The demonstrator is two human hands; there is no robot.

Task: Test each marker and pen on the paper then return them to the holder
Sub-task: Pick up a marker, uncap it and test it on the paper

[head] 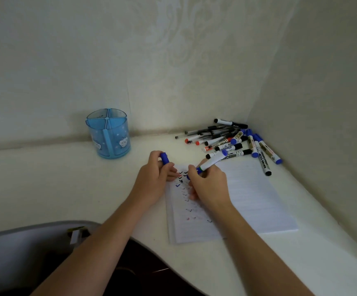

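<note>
Markers and pens, white-barrelled with blue, black and red caps, lie in a loose pile (233, 142) right of centre in the frame, on the white tabletop (66, 189) close to the wall corner. A few of them overlap the far edge of the lined white paper pad (248, 199) below the pile.

My view shows the left hand (154, 176) at the middle of the frame, fingers curled round a small blue marker cap (164, 158) held just above the pad's top left corner. The right hand (207, 182), just beside it, grips a white whiteboard marker with a blue end (212, 160), slanted up to the right. Its tip is down near the pad among rows of small blue, black and red tick marks (180, 178); I cannot tell whether it touches.

Left of centre, well apart from the pile, the translucent blue plastic holder (108, 133) stands upright against the wall. Spokes from a central hub split it into compartments, and I can see straight through to its walls and base.
</note>
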